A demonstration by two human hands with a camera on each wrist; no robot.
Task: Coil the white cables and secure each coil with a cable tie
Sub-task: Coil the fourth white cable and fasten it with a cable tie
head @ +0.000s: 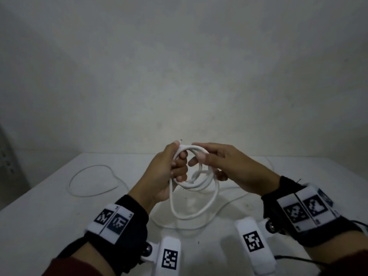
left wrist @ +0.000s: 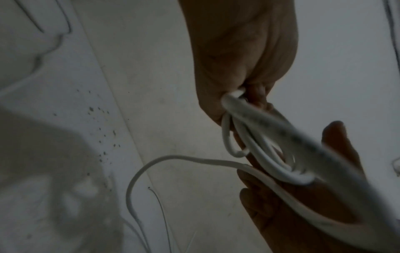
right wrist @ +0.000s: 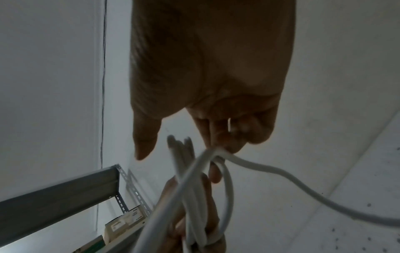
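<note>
Above the white table (head: 49, 206) both hands hold a white cable coil (head: 196, 196) of several loops. My left hand (head: 179, 156) grips the coil's upper left side in its curled fingers, with the cable's end plug (head: 180, 140) sticking up past the thumb. My right hand (head: 199, 151) holds the top strand on the right side. In the left wrist view the left hand (left wrist: 238, 102) clamps the bunched coil (left wrist: 270, 154). In the right wrist view the right hand's fingers (right wrist: 220, 143) curl on a loose strand (right wrist: 270, 171) that trails off to the right. No cable tie shows.
A second thin white cable (head: 89, 180) lies looped on the table's left part. Another thin strand (head: 229, 204) lies on the table under the coil. A wall stands behind the table. A grey metal shelf (right wrist: 65, 193) appears in the right wrist view.
</note>
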